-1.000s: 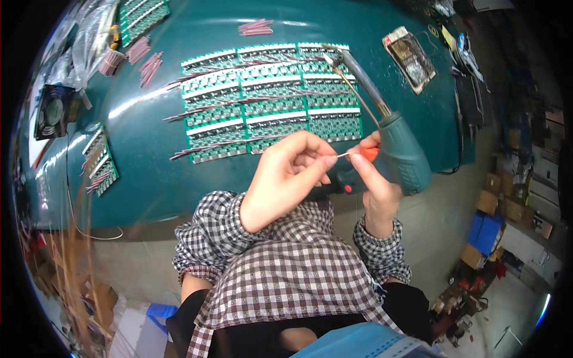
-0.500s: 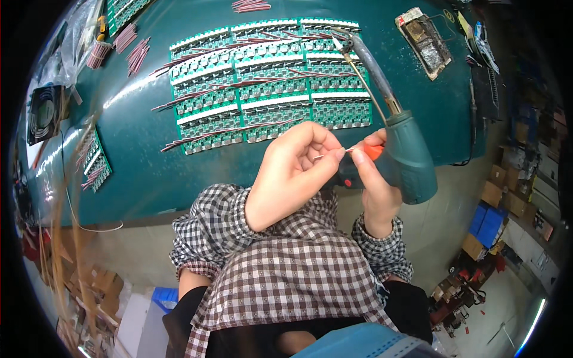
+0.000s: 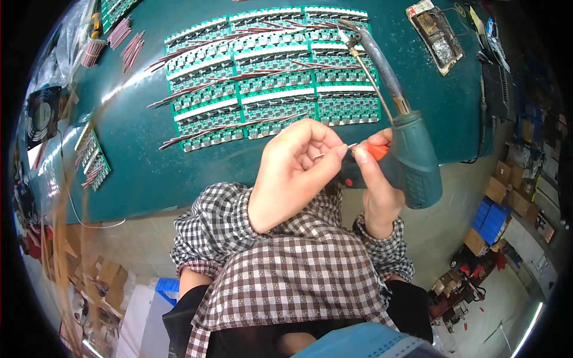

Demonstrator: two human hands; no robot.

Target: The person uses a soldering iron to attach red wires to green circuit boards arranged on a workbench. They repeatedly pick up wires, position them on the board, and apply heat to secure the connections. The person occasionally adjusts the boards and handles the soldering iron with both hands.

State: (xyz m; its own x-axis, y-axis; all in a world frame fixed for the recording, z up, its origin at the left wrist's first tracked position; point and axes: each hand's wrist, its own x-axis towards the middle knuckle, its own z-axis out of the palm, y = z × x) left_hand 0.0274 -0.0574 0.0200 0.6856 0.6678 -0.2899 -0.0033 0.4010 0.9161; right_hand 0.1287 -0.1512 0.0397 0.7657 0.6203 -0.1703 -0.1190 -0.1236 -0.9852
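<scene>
My right hand (image 3: 379,194) is wrapped round a green soldering gun (image 3: 421,161) with an orange trigger. The gun's metal barrel and thin feed tube point up and away, the tip over the far right of the boards. Between thumb and forefinger my left hand (image 3: 283,179) pinches a thin silvery wire (image 3: 352,145), probably solder. The wire's other end meets my right thumb beside the trigger. Both hands are above the table's near edge. Beyond them lie green circuit boards (image 3: 274,107) in rows, with dark red and black wires (image 3: 209,128) across them.
Bundles of red-and-white wires (image 3: 132,55) lie at the far left, near a small board piece (image 3: 94,158) and a black fan (image 3: 43,118). A worn metal tray (image 3: 439,42) sits at the far right. Cables run along the table's right edge.
The whole view has shifted slightly, so the boards sit higher in the picture and the gun a little further right. Both hands keep the same pinch on the wire.
</scene>
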